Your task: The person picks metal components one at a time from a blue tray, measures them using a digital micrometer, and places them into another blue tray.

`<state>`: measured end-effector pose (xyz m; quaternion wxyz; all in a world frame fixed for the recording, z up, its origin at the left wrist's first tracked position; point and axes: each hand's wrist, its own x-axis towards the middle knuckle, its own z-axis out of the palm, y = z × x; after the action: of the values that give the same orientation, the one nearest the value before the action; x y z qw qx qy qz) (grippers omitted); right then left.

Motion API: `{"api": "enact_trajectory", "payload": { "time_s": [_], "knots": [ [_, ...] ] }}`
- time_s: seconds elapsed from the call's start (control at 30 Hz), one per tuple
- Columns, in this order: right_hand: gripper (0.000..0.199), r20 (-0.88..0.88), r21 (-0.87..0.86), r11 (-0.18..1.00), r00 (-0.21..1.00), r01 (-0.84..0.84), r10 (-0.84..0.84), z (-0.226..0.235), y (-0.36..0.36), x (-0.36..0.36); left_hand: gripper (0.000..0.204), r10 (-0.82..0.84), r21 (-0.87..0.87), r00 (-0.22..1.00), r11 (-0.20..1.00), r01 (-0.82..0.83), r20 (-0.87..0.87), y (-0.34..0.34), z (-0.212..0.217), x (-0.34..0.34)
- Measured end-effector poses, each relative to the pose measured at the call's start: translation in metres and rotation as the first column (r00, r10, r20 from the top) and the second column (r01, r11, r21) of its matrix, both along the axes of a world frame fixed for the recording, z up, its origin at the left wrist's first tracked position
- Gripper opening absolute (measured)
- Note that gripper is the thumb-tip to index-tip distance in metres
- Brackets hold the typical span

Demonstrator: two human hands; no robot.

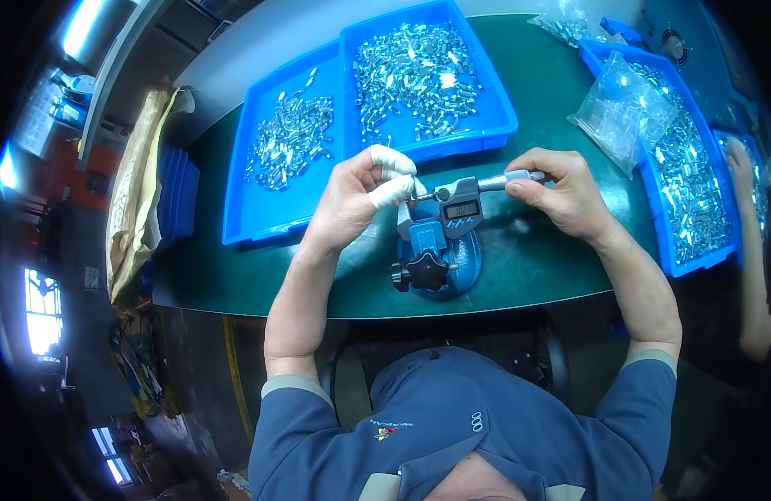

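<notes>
A digital micrometer [461, 200] with a small display is clamped in a blue stand [464, 269] that has a black knob [427, 271]. My left hand [345, 200], white coverings on its thumb and forefinger, pinches a small metal part [415, 189] at the micrometer's jaws; the fingertips mostly hide it. From the other side my right hand [573, 196] grips the micrometer's thimble [519, 177] between thumb and fingers. Beyond my hands, one blue tray [264, 221] holds a smaller heap of shiny metal parts, and the blue tray [498, 125] beside it holds a larger heap.
On the right stands a long blue tray [668, 238] of metal parts, with a clear plastic bag [623, 117] lying over its edge. Another person's arm [751, 250] reaches in at the far right. Brown paper [135, 196] and blue bins [178, 196] are at the left.
</notes>
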<state>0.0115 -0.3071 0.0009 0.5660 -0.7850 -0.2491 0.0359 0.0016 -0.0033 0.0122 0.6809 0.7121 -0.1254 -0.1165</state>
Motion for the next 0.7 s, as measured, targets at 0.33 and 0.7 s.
{"api": "enact_trajectory", "payload": {
  "time_s": [0.33, 0.7],
  "knots": [
    [0.023, 0.006, -0.019, 1.0, 1.0, -0.002, 0.003, 0.0, 0.0, 0.0, 0.015, 0.01, -0.035, 1.0, 0.999, -0.01, -0.01, -0.002, -0.002, -0.004],
    [0.023, 0.001, 0.012, 1.0, 1.0, -0.011, 0.011, -0.001, 0.0, 0.001, 0.018, 0.038, -0.052, 0.999, 0.998, -0.038, -0.002, -0.004, -0.003, -0.009]
  ]
}}
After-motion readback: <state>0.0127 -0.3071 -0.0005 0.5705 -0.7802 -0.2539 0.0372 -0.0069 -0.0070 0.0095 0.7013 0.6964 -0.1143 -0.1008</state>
